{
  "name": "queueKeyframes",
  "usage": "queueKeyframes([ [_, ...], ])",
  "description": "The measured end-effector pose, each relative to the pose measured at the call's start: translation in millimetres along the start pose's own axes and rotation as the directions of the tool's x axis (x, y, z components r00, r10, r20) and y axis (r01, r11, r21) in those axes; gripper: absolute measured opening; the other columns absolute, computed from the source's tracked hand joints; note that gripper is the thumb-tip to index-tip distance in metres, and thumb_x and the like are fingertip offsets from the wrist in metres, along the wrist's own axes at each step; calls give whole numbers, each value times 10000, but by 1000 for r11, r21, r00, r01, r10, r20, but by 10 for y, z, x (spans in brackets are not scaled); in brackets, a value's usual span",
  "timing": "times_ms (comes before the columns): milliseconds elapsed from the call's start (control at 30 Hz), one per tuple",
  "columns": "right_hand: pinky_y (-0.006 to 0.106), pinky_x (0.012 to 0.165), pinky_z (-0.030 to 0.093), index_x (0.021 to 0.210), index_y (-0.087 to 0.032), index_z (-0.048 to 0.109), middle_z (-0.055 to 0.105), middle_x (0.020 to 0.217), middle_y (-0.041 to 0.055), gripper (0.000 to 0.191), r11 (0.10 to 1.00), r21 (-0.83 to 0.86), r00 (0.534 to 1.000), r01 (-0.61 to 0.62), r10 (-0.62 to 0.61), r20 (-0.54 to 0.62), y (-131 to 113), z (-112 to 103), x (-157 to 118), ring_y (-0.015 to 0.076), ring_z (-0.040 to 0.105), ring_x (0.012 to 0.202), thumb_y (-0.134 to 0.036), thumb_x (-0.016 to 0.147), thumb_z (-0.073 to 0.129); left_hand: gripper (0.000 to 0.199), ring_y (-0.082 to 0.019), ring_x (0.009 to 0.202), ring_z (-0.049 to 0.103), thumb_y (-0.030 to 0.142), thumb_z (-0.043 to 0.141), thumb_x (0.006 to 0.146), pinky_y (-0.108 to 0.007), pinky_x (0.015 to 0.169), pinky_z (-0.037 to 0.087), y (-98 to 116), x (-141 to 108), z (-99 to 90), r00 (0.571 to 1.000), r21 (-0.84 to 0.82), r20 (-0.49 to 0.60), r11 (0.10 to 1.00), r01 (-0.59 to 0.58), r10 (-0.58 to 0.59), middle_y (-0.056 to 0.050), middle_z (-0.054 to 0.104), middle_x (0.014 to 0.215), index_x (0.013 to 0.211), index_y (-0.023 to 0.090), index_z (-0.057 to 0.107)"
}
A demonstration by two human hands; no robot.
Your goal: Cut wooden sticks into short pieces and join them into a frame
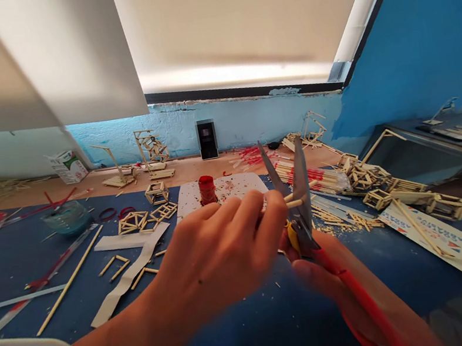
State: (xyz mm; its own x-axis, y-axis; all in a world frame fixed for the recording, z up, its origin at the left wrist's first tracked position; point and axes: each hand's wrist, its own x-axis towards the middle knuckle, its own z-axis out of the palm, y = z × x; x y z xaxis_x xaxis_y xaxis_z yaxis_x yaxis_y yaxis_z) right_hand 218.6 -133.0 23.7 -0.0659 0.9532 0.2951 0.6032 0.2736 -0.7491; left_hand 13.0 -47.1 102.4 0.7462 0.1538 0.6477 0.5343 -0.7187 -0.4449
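My left hand [230, 245] reaches over from the left with its fingers curled round thin wooden sticks [294, 203], whose ends stick out to the right between the scissor blades. The red-handled scissors [300, 184] point upward with their blades parted. My right hand [325, 275] grips them near the pivot and handles, its fingers partly hidden behind them. Beyond my left hand, a red cylinder [207, 190] stands upright on a white board [242, 183] strewn with crumbs.
Small stick frames [156, 192], paper strips [128, 274] and a glass bowl [67, 218] lie at left. Bundled red-tipped sticks [312, 176], cut pieces [341, 215] and a sandpaper sheet [459, 252] are at right. A black device [207, 141] leans on the wall.
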Motion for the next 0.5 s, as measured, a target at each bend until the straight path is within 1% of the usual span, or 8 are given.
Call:
queueKeyframes([
  [67,399,837,577,1355,-333,567,670,1212,77,439,995,97,1000,-7,8,-3,4,-24,57,303,658,1068,-568,1002,451,240,-124,620,609,82,371,1043,-283,498,368,-46,9,28,998,-3,-39,999,39,-39,18,643,768,1098,138,597],
  [133,380,813,548,1278,-296,603,658,1086,78,505,969,246,999,6,-15,38,57,-62,121,280,640,984,-659,959,458,231,-119,599,572,88,379,1041,-284,488,307,-160,22,11,992,55,-88,994,99,-94,22,636,783,1095,165,589],
  [233,349,675,488,1187,-259,635,573,838,34,664,942,326,992,-76,39,118,193,-194,229,226,563,743,-805,833,500,203,-126,571,486,170,402,1054,-288,504,242,-402,44,-100,926,175,-122,910,375,-358,8,609,802,1068,185,604],
  [267,339,650,466,1176,-249,636,560,810,24,662,956,257,986,-142,116,116,246,-258,274,215,545,708,-800,831,507,202,-129,622,514,213,410,1063,-278,552,296,-471,50,-143,878,122,-114,871,476,-464,7,607,807,1070,190,611],
  [333,324,640,436,1138,-225,638,596,819,27,576,954,-42,954,-297,298,30,368,-392,385,212,558,709,-722,867,532,200,-128,623,508,275,443,1061,-276,605,340,-549,56,-200,862,6,-64,864,504,-502,25,561,719,1023,197,623],
  [367,323,655,430,1109,-211,638,630,852,41,519,901,-239,931,-362,364,-40,441,-450,451,220,577,739,-670,889,536,199,-124,603,498,292,461,1055,-277,606,342,-554,54,-204,882,-55,-29,881,469,-471,33,551,688,995,201,627],
  [433,334,674,420,1017,-185,641,688,947,102,453,696,-564,884,-445,440,-155,608,-523,588,257,623,818,-606,897,524,211,-122,564,491,305,477,1045,-281,573,320,-506,37,-163,927,-146,50,916,375,-371,34,585,685,937,211,632],
  [500,342,647,400,922,-170,647,711,943,154,409,604,-650,863,-461,476,-169,782,-532,701,288,649,816,-561,883,536,243,-133,585,550,309,451,1051,-283,560,319,-423,6,-81,944,-213,133,921,326,-303,25,654,748,910,226,631],
])
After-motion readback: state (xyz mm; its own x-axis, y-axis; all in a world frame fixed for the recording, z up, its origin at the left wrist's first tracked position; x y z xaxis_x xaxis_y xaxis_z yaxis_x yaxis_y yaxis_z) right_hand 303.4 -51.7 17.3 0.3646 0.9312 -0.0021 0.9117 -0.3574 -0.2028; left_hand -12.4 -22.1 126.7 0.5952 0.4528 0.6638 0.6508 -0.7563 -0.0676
